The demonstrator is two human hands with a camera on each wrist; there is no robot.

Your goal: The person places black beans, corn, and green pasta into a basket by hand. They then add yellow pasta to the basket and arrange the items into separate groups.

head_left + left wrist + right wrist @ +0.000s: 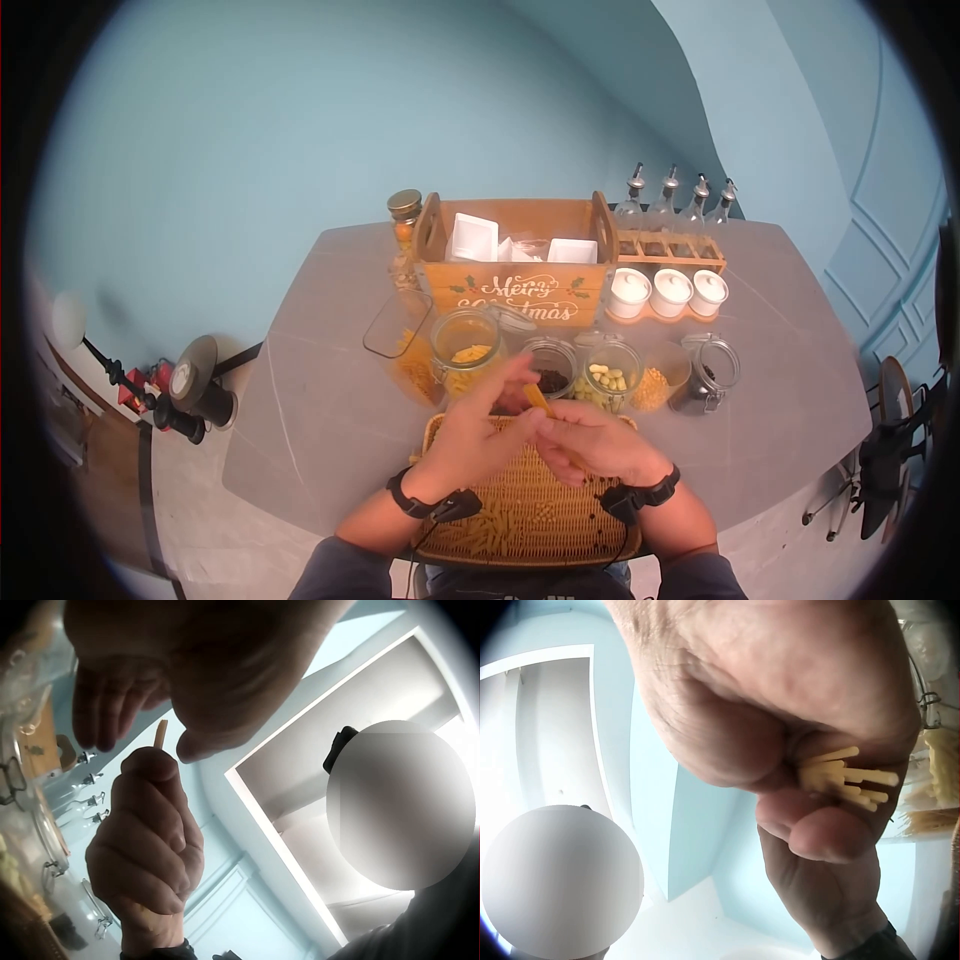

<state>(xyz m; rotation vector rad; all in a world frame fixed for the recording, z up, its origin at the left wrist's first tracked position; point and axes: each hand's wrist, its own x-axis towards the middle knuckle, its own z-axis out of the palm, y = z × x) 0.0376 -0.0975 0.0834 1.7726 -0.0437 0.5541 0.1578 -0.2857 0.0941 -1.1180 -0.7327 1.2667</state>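
Head view: both hands meet above a wicker tray (600,535) at the near table edge, right hand (600,440) curled with a thin yellow pasta stick (540,400) poking up from it, left hand (480,430) reaching over with fingertips at that stick. Right wrist view adds what the head view hides: the right hand (802,712) clenches a whole bunch of pasta sticks (844,776), ends jutting from the fist. Left wrist view shows the right fist (146,847) with one stick (160,733) upright and the left hand's fingers (105,712) hovering just above, loosely bent; whether they pinch it cannot be told. Only the head view shows the glass jars (545,365), wooden Christmas box (520,265) and white pots (670,292) behind.
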